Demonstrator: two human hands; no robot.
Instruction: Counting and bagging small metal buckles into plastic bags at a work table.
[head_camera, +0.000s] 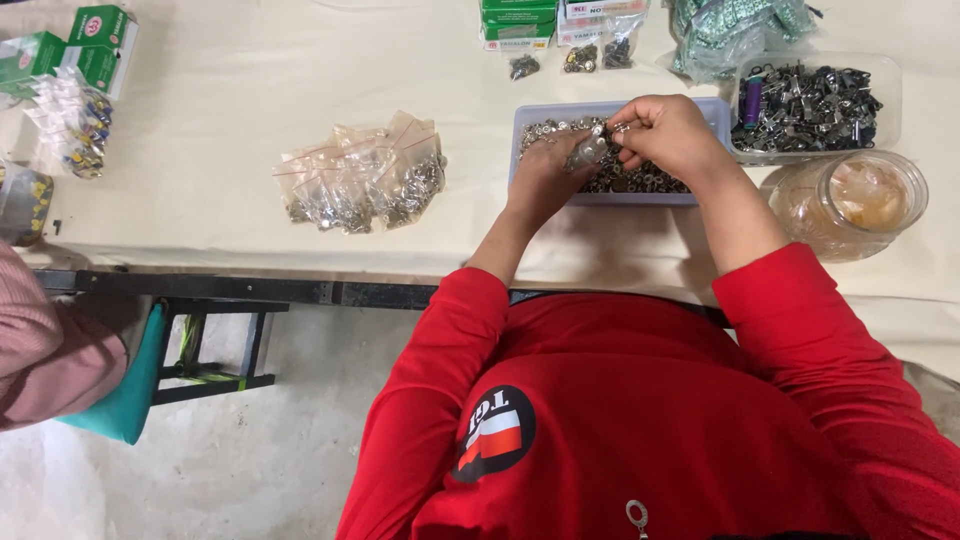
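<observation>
Two hands are being held over one shallow grey tray (715, 112) of small metal fasteners (640, 180), which is lying on the cream-covered table (230, 110) straight ahead of the person. A small clear bag (586, 152) is being pinched by the left hand (545, 165), fingers closed on it, just above the tray's contents. The right hand (668, 132) is being kept curled at the bag's mouth, fingertips pressed together on what seems to be a tiny metal piece; what is gripped there is too small to be made out.

One heap of filled clear bags (362, 177) is lying well to the left of the tray; roughly six are being counted, though overlap is keeping the number uncertain. Three further small bags (581, 58) are lying beyond the tray, near a stack of green boxes (518, 22) that is being cut off by the top edge. One clear tub of dark metal clips (810, 108) is standing just right of the tray, and one glass jar (852, 203) in front of it. A pile of greenish packets (735, 30) is being cropped at the top. At the left edge, green cartons (70, 50) and another person's pink sleeve (45, 350) are being shown only partly.
</observation>
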